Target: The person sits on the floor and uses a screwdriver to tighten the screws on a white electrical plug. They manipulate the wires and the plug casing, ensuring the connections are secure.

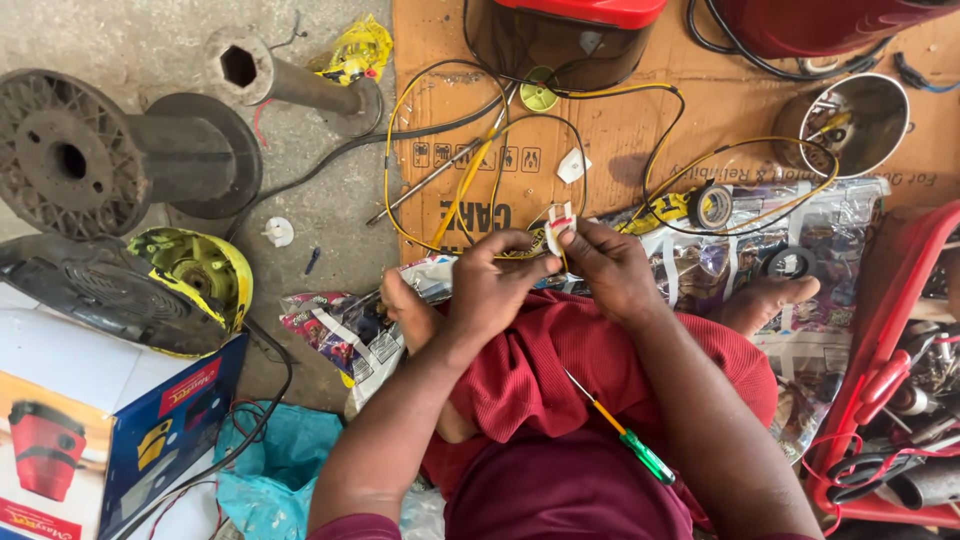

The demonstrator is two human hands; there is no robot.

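My left hand (492, 277) and my right hand (612, 268) meet over my lap, both pinching a small white plastic connector (558, 224) with red marks. Yellow wires (470, 180) run from the connector out over the cardboard sheet (620, 130) in loops. A screwdriver with a green and orange handle (628, 440) lies across my red trousers, touched by neither hand. My bare feet rest on printed foil wrapping (800, 250) spread on the floor.
Two dark metal spools (100, 150) and a steel tube (290, 85) lie at the left. A yellow motor part (195, 275) sits over a blue and white carton (90, 420). A red toolbox (890, 400) stands at right, a steel cup (860, 120) and tape rolls (712, 207) beyond.
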